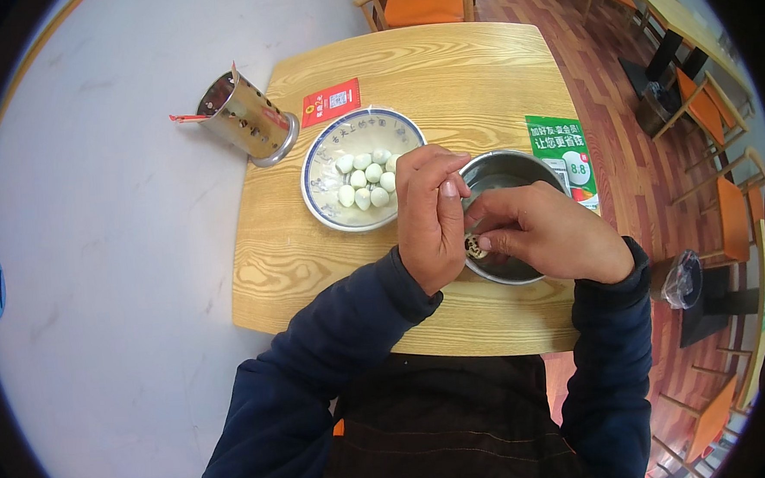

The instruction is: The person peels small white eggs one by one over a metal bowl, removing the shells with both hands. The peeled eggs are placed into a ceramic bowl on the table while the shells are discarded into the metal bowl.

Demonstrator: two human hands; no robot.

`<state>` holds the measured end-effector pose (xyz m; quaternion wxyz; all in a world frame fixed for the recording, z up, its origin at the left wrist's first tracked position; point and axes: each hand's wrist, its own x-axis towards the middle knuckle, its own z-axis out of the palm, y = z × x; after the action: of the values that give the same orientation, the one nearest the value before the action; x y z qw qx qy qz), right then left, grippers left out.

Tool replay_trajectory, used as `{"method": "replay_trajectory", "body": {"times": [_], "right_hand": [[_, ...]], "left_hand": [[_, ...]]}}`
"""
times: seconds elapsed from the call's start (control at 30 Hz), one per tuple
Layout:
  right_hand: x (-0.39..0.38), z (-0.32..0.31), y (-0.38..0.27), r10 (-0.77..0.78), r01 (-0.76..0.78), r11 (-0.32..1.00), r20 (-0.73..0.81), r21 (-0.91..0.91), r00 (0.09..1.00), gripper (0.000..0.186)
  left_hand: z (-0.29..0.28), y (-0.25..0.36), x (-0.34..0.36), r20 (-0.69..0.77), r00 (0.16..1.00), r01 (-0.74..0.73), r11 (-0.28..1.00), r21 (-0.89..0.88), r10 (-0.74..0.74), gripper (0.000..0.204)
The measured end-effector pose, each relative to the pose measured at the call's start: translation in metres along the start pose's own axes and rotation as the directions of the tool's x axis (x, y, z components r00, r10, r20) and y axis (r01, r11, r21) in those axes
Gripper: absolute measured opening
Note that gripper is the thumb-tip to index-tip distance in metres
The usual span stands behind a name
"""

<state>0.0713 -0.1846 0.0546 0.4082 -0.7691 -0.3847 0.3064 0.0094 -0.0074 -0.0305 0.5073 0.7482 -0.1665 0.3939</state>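
Observation:
Over the steel bowl point(507, 276), my right hand point(551, 230) pinches a speckled quail egg point(475, 247) between thumb and fingers. Much of the egg is covered by those fingers, so how much shell it carries cannot be told. My left hand point(433, 215) is at the bowl's left side, its fingers curled together with the thumb raised against them. Whatever those fingers may hold is hidden. To the left, a white bowl with a blue rim point(329, 209) holds several smooth, pale peeled quail eggs point(360, 179). Part of that bowl's right side is behind my left hand.
A perforated metal utensil holder point(251, 120) stands at the wooden table's point(317, 303) left edge, by the pale wall. A red card point(330, 101) lies behind the white bowl. A green sign point(559, 147) is at the right edge. Orange chairs point(425, 7) stand beyond.

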Motion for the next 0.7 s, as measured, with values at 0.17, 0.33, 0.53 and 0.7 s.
{"method": "replay_trajectory", "body": {"times": [0.17, 0.33, 0.53, 0.7], "right_hand": [[-0.0006, -0.0005, 0.0022, -0.096, 0.096, 0.995, 0.002, -0.020, 0.995, 0.024], [0.0007, -0.0031, 0.0010, -0.111, 0.114, 0.989, 0.033, -0.094, 0.993, 0.025], [0.0000, -0.0005, 0.0020, 0.029, -0.028, 0.998, -0.005, 0.058, 1.000, 0.022], [0.0025, 0.0015, 0.0021, 0.001, -0.002, 0.998, 0.021, 0.057, 1.000, 0.021]], "left_hand": [[-0.0004, 0.0003, 0.0004, 0.002, 1.000, -0.001, 1.000, -0.002, 0.001, 0.034], [0.0003, 0.0014, 0.0014, -0.015, 1.000, -0.001, 1.000, -0.006, 0.001, 0.032], [0.0008, 0.0011, 0.0010, -0.024, 1.000, 0.004, 1.000, -0.013, -0.005, 0.031], [0.0006, 0.0025, 0.0007, -0.020, 1.000, 0.007, 1.000, 0.000, -0.007, 0.031]]}}
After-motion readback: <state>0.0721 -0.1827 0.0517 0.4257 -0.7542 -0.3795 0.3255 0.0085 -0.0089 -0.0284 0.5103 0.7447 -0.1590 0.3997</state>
